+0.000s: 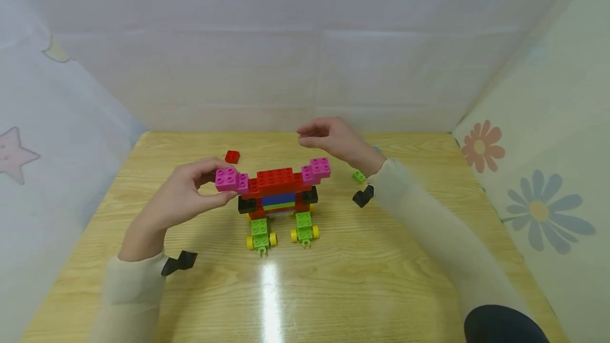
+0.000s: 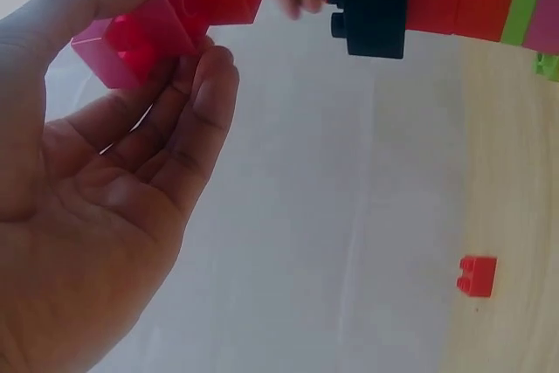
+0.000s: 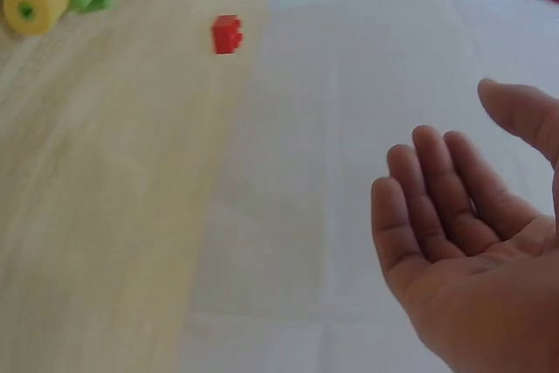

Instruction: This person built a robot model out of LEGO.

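Note:
A toy built of interlocking blocks (image 1: 276,181) stands in the middle of the head view. Its body is red, blue and black, set above green wheeled bases (image 1: 259,232) with yellow wheels. Stepped pink bricks (image 1: 226,179) stick out at its left end, and a matching pink pair (image 1: 320,167) at its right end. My left hand (image 1: 178,195) pinches the left pink bricks between thumb and fingers; the left wrist view shows the thumb on a pink brick (image 2: 166,6). Behind the toy's right end, my right hand (image 1: 335,142) is raised, fingers loosely extended, holding nothing.
A loose red brick (image 1: 232,156) lies on the wooden table (image 1: 362,279) behind the toy. To the right, by the right forearm, lies a small green brick (image 1: 359,176). A pale cloth (image 1: 286,78) hangs along the table's back edge, with printed cloths at both sides.

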